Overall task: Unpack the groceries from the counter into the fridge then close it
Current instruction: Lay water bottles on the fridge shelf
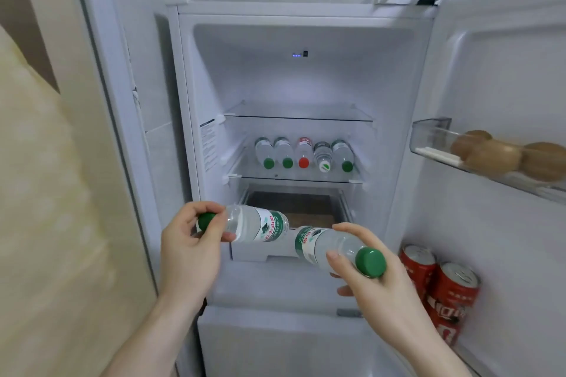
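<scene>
Held flat, caps near, to match shelf row: left hand (186, 242) fingers gripped green-capped clear plastic water bottle (257, 223); right hand (372, 277) fingers gripped 2nd identical bottle (330, 246).

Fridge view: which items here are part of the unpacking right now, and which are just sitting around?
In play:
- left bottle, held by left hand
- right bottle, held by right hand
- bottle shelf
- open fridge door

Just there:
- five shelved bottles
- red cans
- kiwis

A: What colours show?
B: A white fridge (306, 76). Two clear bottles (245, 223), green caps, green-and-white labels. Five shelved bottles (303, 151): three green caps, one red, one white with a green mark.
A: The door?
B: Red cans (441, 285), white lettering; brown kiwis (496, 156).
</scene>
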A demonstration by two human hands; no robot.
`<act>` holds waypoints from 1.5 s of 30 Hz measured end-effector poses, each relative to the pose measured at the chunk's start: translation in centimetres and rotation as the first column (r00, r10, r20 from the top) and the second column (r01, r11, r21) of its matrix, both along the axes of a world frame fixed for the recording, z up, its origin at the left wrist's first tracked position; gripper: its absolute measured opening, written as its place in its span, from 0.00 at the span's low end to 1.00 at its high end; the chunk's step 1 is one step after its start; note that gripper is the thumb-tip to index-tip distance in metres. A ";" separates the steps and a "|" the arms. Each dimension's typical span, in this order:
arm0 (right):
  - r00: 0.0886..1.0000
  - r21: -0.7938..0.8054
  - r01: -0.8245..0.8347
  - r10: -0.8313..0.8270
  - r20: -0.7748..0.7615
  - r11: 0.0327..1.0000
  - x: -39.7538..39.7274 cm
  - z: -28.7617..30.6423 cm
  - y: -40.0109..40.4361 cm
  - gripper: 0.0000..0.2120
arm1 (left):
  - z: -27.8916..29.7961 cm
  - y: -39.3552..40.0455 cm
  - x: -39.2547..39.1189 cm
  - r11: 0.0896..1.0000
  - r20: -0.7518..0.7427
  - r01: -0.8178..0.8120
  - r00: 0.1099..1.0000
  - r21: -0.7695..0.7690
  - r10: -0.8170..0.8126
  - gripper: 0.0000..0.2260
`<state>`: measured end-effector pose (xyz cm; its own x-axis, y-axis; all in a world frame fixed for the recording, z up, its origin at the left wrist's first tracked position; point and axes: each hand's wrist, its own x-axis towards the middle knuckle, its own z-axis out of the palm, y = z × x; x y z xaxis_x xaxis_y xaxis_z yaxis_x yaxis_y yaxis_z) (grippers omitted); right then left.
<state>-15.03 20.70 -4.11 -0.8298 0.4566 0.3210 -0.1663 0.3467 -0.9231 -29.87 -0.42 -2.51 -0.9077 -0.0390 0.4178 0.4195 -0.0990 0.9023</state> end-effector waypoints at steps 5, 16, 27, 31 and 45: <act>0.994 -0.032 -0.043 0.040 -0.097 0.999 -5.2 1.2 2.5 0.16 | 1.3 3.9 -5.3 0.991 -0.084 -0.095 0.991 0.097 0.103 0.11; 0.989 -0.051 -0.025 0.017 -0.145 0.998 -11.7 2.1 5.4 0.16 | 1.8 8.8 -14.5 0.955 -0.147 -0.238 0.953 0.175 0.265 0.13; 0.986 -0.030 0.060 -0.064 -0.153 0.998 -16.1 2.6 6.9 0.18 | -0.5 12.1 -21.5 0.960 -0.137 -0.242 0.956 0.139 0.260 0.14; 0.984 -0.068 0.070 -0.080 -0.158 0.995 -17.7 2.4 7.3 0.18 | -0.7 12.9 -23.5 0.980 -0.098 -0.195 0.975 0.044 0.199 0.13; 0.979 -0.130 0.056 -0.080 -0.187 0.990 -19.7 1.9 7.6 0.18 | -0.5 15.4 -28.5 0.968 0.075 0.037 0.997 -0.249 -0.018 0.14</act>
<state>-34.72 28.35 -2.22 -0.7240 0.5560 0.4082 -0.3236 0.2488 -0.9129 -58.37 15.00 -3.00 -0.9350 0.0837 0.3446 0.3529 0.1227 0.9276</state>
